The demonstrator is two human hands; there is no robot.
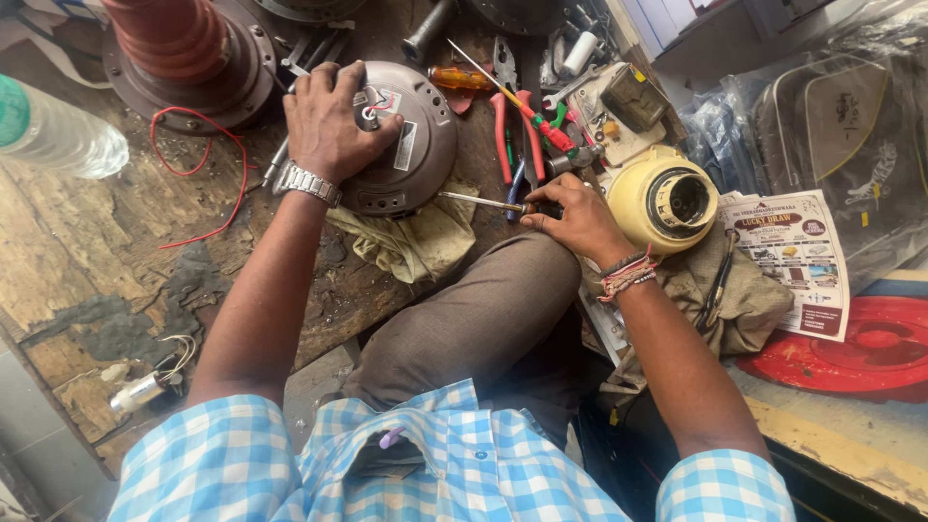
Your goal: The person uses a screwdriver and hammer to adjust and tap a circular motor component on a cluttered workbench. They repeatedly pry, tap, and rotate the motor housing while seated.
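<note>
My left hand (329,121), with a metal watch at the wrist, presses flat on top of a round brown fan motor housing (418,155) that lies on a worn wooden bench (106,232). My right hand (577,217) grips a screwdriver (478,200) by its handle. The shaft points left and its tip meets the lower right edge of the housing. A yellowish rag (420,242) lies under the housing. My raised knee in brown trousers (483,309) sits just below both hands.
Red-handled pliers (512,135), an orange screwdriver (459,77) and other tools lie behind. A cream motor cap (667,198) is right of my hand, beside a printed leaflet (802,256) and red disc (860,348). A plastic bottle (58,135) and red wire (208,164) lie left.
</note>
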